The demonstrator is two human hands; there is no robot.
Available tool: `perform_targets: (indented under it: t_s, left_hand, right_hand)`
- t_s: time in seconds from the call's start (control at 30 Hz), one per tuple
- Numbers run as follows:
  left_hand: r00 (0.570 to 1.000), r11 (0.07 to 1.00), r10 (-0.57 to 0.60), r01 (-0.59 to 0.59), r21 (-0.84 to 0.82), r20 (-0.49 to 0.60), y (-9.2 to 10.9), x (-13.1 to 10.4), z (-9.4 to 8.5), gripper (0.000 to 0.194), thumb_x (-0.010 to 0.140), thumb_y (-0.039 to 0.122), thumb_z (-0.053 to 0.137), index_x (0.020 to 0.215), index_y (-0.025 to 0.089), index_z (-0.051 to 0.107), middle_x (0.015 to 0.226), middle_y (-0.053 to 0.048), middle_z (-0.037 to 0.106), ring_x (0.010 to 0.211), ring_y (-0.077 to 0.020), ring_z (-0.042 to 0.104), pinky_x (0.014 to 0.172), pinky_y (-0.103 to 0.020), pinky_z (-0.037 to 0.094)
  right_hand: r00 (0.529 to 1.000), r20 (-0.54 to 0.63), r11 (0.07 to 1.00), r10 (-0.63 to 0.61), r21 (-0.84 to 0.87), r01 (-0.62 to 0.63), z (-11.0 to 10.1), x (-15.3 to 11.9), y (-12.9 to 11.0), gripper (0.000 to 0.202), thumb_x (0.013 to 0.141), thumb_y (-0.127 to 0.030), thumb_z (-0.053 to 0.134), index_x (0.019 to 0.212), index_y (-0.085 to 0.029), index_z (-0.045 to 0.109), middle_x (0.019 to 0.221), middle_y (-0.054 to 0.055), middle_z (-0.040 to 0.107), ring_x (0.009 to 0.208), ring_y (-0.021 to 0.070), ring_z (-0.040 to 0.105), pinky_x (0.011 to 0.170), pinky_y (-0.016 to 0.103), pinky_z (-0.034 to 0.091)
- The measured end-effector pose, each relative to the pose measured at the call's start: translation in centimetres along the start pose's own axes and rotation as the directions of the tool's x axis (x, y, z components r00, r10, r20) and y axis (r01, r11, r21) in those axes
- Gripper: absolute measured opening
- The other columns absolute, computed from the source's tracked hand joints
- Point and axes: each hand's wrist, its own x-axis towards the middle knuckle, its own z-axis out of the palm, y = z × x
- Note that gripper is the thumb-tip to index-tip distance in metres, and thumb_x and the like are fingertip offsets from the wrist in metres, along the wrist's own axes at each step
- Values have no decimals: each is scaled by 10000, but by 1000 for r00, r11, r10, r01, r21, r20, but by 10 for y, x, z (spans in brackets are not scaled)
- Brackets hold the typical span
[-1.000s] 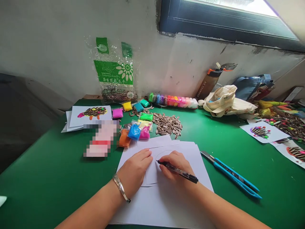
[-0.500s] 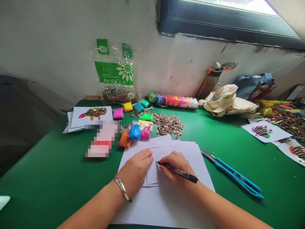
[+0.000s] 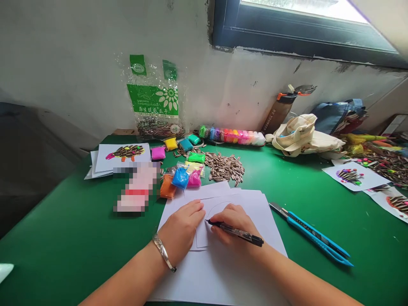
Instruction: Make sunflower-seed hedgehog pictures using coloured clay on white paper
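My right hand (image 3: 234, 223) grips a black pen (image 3: 240, 233), its tip touching a small white sheet (image 3: 202, 238). A thin curved line runs on that sheet from near the tip up and over to the right. Flat on the sheet's left side rests my left hand (image 3: 181, 225), fingers stretched out and nothing held; a silver bracelet (image 3: 164, 253) is on its wrist. Larger white paper (image 3: 255, 272) lies underneath. Beyond the hands are packets of coloured clay, among them a blue packet (image 3: 180, 177) and an orange packet (image 3: 168, 187).
A blue utility knife (image 3: 314, 233) lies right of the paper. Sunflower seeds (image 3: 226, 166) are heaped behind it, near a seed bag (image 3: 156, 102) against the wall. Seed-decorated pictures (image 3: 124, 155) lie at left. A cloth bag (image 3: 299, 134) and a bottle (image 3: 279, 112) stand at the back right.
The pen tip has moved a little left and toward me, and the drawn curve has grown longer. My left hand stays in place.
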Motion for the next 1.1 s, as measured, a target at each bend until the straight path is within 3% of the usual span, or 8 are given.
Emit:
perform_targets:
  t_s: [0.17, 0.8, 1.1]
  left_hand:
    - [1000, 1000, 10, -10, -1, -1, 1, 1, -2, 379, 804, -14, 369, 1053, 120, 620, 1129, -124, 640, 1122, -227, 562, 934, -379, 511]
    - [1000, 1000, -3, 3, -17, -9, 1, 1, -1, 372, 808, -5, 363, 1025, 141, 628, 1118, -111, 647, 1111, -216, 569, 939, -374, 506]
    - [1000, 999, -11, 10, -36, -28, 1, 0, -1, 401, 801, -11, 359, 1062, 157, 613, 1148, -104, 635, 1141, -206, 550, 942, -373, 507]
  right_hand:
    - [997, -79, 1000, 9, 5, -9, -3, -3, 2, 93, 764, -225, 596, 836, -242, 653, 699, -6, 664, 681, 156, 562, 670, 300, 412]
    - [997, 59, 996, -53, -66, 57, 3, 1, 0, 100, 766, -233, 575, 788, -266, 666, 643, -26, 667, 656, 162, 552, 674, 310, 377]
    - [1000, -14, 999, 10, -36, -11, -2, -4, 4, 86, 772, -241, 573, 781, -251, 657, 687, -9, 663, 667, 156, 567, 676, 311, 402]
